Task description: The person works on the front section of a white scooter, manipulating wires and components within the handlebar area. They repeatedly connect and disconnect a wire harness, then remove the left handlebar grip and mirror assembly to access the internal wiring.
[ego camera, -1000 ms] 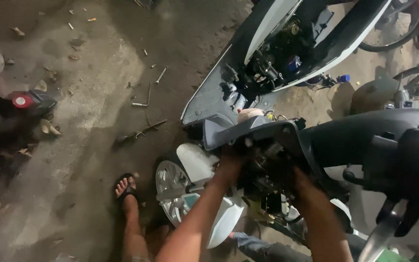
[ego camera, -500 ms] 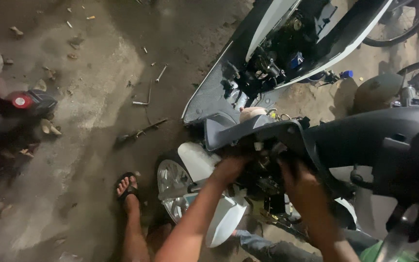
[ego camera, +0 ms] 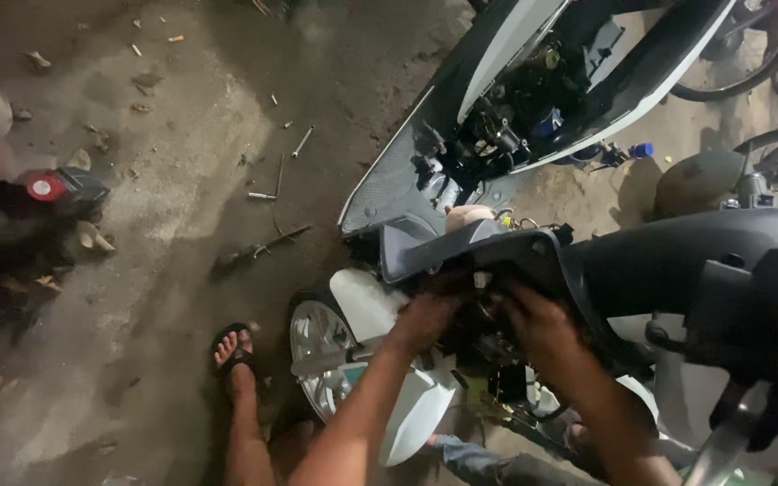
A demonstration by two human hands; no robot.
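While both forearms reach up from the bottom edge, the head view looks down on a stripped scooter in a dim yard.

Head view, left hand: the left hand [ego camera: 429, 315] is tucked under the dark grey front panel [ego camera: 488, 247], fingers curled into the opening; whether it grips anything cannot be told, since the fingertips are hidden in shadow.

Head view, right hand: the right hand [ego camera: 542, 324] sits just beside the left, fingers bent down into the exposed wiring and parts [ego camera: 497, 355] below the panel; its hold cannot be made out either.

Head view, scooter nose: the white front fender [ego camera: 380, 301] and the spoked front wheel [ego camera: 317, 351] lie directly below the hands, with the dark handlebar cover [ego camera: 722, 270] stretching to the right.

Head view, foot: a sandalled foot [ego camera: 234, 353] rests on the ground just left of the wheel.

Head view, surroundings: a second scooter with opened bodywork [ego camera: 533, 108] stands beyond the panel; an L-shaped key [ego camera: 267, 184] and a bolt [ego camera: 302, 142] lie on the dirty concrete floor [ego camera: 182, 117], well apart from the hands.
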